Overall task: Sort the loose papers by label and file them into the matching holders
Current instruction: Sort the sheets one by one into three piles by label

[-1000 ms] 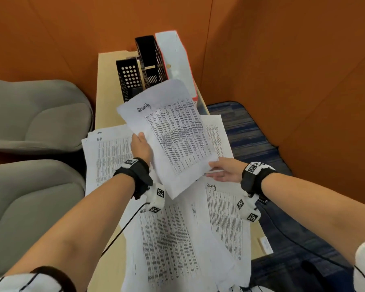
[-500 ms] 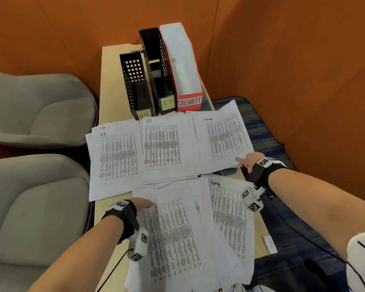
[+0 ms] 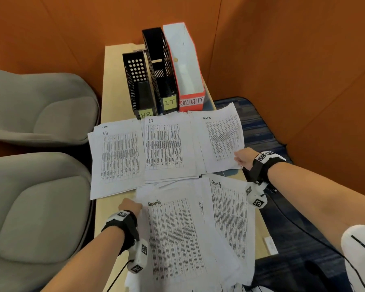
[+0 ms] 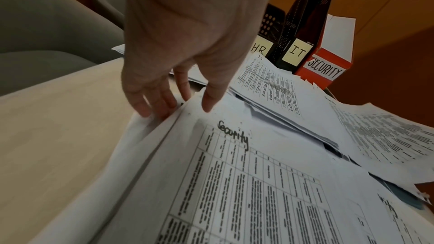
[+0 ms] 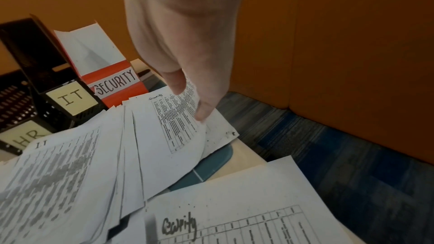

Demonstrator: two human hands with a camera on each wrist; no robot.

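Three holders stand at the table's far end: black HR [image 3: 142, 95], black IT [image 3: 162, 81] and red-and-white SECURITY [image 3: 188, 74]. Before them lie an HR pile [image 3: 116, 159], an IT pile [image 3: 167, 148] and a Security pile [image 3: 219, 140]. My right hand [image 3: 242, 158] is at that pile's right edge, thumb and fingertip [image 5: 204, 114] pinching the lifted edge of the top Security sheet [image 5: 173, 129]. Nearer me lies a loose heap topped by a Security sheet [image 3: 177, 239]. My left hand [image 3: 130, 207] pinches its top-left corner, thumb on top, fingers [image 4: 152, 107] beneath.
Another Security sheet [image 3: 230, 218] lies at the heap's right. A teal flat object [image 5: 211, 162] shows under the papers. Two grey chairs [image 3: 40, 207] stand left of the narrow table [image 3: 114, 81]; orange walls close in behind and right, over blue carpet [image 3: 261, 127].
The Security sheet that both hands held up has come down onto the Security pile. My left hand dropped back to the loose heap's corner; my right hand stays at the pile's edge.
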